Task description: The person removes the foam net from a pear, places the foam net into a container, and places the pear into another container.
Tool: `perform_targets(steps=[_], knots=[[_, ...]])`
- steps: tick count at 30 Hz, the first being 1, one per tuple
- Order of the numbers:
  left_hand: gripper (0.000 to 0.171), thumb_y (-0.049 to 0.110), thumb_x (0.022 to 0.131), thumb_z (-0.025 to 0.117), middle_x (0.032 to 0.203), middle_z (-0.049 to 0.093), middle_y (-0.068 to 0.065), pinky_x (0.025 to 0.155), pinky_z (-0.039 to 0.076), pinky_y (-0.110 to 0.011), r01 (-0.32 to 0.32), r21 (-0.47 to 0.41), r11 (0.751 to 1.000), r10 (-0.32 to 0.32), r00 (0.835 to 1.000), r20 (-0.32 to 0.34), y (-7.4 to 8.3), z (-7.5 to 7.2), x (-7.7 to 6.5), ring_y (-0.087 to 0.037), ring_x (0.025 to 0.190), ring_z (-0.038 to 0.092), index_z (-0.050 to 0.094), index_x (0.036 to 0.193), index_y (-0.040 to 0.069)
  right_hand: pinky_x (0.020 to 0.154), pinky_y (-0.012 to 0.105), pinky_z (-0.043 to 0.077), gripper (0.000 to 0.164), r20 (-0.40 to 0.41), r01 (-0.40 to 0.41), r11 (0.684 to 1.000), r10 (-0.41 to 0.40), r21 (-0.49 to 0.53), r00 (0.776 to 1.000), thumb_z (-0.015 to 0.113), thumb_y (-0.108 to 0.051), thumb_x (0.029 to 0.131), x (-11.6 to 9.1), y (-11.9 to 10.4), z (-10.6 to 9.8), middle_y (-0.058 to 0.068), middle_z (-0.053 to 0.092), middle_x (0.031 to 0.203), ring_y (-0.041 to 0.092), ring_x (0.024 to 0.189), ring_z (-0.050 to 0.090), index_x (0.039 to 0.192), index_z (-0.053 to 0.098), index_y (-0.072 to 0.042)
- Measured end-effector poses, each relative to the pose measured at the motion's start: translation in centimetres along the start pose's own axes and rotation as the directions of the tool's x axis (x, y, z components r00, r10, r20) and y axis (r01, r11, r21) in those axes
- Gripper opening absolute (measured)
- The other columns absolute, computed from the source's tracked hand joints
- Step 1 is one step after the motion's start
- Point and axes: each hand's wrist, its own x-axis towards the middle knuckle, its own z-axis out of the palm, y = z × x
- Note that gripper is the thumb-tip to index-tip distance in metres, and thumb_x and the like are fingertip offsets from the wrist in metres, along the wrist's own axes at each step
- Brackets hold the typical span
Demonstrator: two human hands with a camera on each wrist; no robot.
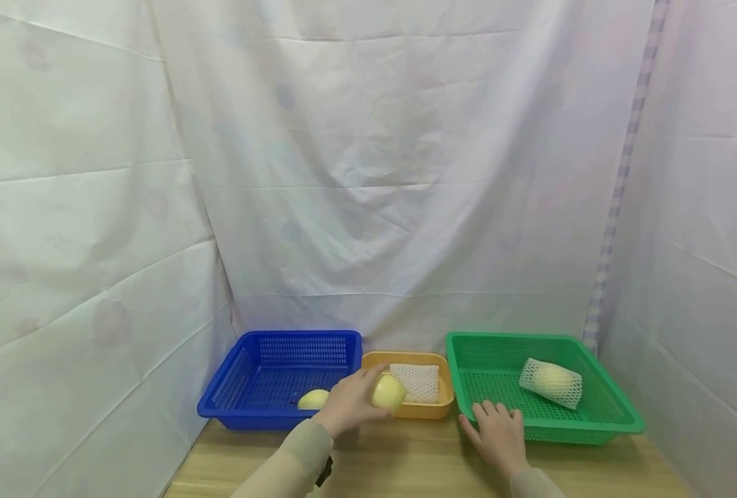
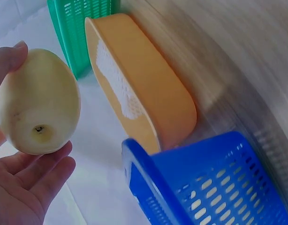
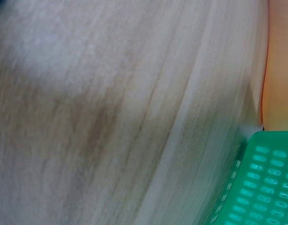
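In the head view my left hand [image 1: 354, 398] holds a pale yellow pear [image 1: 388, 393] in front of the orange basket [image 1: 423, 411]. The left wrist view shows thumb and fingers around the pear [image 2: 38, 101], its dark-centred hollow end facing the camera. A flat white foam net [image 1: 416, 382] lies in the orange basket. My right hand [image 1: 497, 436] rests at the near left corner of the green basket [image 1: 567, 427], its fingers over the rim. Inside that basket lies a pear in a white foam net [image 1: 551, 382]. The right hand is out of frame in the right wrist view.
A blue basket [image 1: 275, 420] stands at the left with another pear [image 1: 314, 399] inside, partly hidden by its front wall. All three baskets stand in a row on the wooden table [image 1: 418, 460]. White cloth [image 1: 374, 207] hangs behind and on both sides.
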Motion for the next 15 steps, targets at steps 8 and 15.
perform_targets(steps=[8,15], knots=[[0.085,0.053,0.071,0.08,0.113,0.063,-0.007,0.064,0.05,-0.038,0.01,0.035,0.999,-0.008,0.999,-0.04,-1.3,-1.4,0.1,-0.022,0.085,0.062,0.045,0.143,0.023,0.064,0.048,0.036,0.033,0.001,-0.003,1.0,0.003,0.008,1.0,0.069,-0.049,0.084,0.1,-0.1,-0.1,-0.004,0.046,0.07,0.019,0.064,0.044,0.075,0.054,-0.021],[0.083,0.049,0.071,0.081,0.112,0.062,-0.007,0.064,0.051,-0.038,0.019,0.023,1.0,-0.018,0.999,-0.042,-2.7,-2.5,0.5,-0.02,0.085,0.061,0.046,0.142,0.023,0.064,0.047,0.036,0.034,0.012,-0.006,1.0,0.006,0.01,1.0,0.067,-0.05,0.085,0.1,0.0,-0.2,-0.004,0.046,0.071,0.019,0.064,0.044,0.076,0.053,-0.021]])
